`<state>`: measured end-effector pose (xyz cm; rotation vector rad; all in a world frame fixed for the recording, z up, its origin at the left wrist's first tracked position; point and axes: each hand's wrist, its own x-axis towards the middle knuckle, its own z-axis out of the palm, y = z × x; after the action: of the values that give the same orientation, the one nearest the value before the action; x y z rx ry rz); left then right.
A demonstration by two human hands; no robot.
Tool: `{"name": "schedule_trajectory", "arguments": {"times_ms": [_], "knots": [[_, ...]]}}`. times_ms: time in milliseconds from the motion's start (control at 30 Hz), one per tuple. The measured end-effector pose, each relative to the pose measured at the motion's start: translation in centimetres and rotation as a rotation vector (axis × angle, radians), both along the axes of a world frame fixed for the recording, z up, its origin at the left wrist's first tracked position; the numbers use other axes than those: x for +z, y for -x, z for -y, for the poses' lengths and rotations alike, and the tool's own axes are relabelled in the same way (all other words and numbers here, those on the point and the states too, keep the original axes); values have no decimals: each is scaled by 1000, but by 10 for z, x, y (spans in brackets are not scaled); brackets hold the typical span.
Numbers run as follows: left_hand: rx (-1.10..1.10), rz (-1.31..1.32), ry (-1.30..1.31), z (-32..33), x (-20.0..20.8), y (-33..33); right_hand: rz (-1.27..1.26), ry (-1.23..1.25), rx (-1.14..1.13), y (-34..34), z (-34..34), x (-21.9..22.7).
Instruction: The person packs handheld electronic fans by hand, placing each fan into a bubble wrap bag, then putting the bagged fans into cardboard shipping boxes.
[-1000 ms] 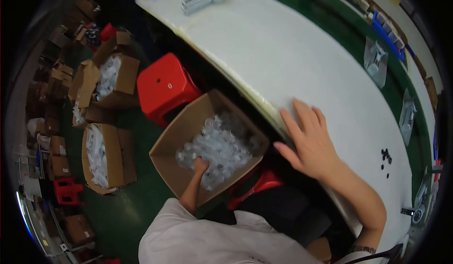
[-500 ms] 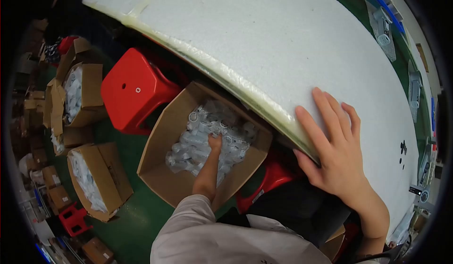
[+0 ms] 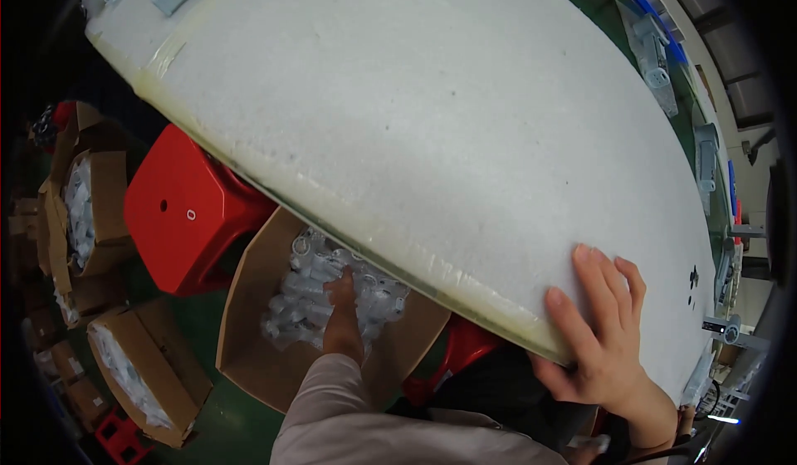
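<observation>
At the table edge (image 3: 448,279), our right hand (image 3: 604,345) rests spread, unladen, room beyond; below, our left hand (image 3: 341,288) touches bagged parts (image 3: 300,305), grip unclear.

Your tabletop (image 3: 432,133) is white with tiny dark specks, and its edge (image 3: 178,116) is pale yellow. Your box (image 3: 245,324) is plain brown, and the packs (image 3: 299,299) in it are see-through and whitish. The left stool (image 3: 166,245) is bright red with one small white mark. The floor (image 3: 241,419) is dark green. Your sleeve (image 3: 332,390) is light grey. The little bits (image 3: 694,277) are black.
</observation>
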<state>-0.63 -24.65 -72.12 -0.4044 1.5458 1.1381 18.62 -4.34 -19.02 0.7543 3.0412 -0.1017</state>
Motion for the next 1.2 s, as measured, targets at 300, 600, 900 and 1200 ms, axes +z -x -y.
{"name": "schedule_trajectory", "arguments": {"times_ms": [300, 600, 900, 1200], "knots": [[21, -418, 824, -2, -15, 14, -63, 17, 70, 5, 12, 11], [144, -424, 702, 15, 12, 25, -66, 33, 83, 2, 15, 8], [227, -430, 563, 28, 31, 35, -40, 16, 74, 11, 9, 13], [316, -500, 349, 63, 84, 44, -62, 63, 108, 12, 6, 18]]}}
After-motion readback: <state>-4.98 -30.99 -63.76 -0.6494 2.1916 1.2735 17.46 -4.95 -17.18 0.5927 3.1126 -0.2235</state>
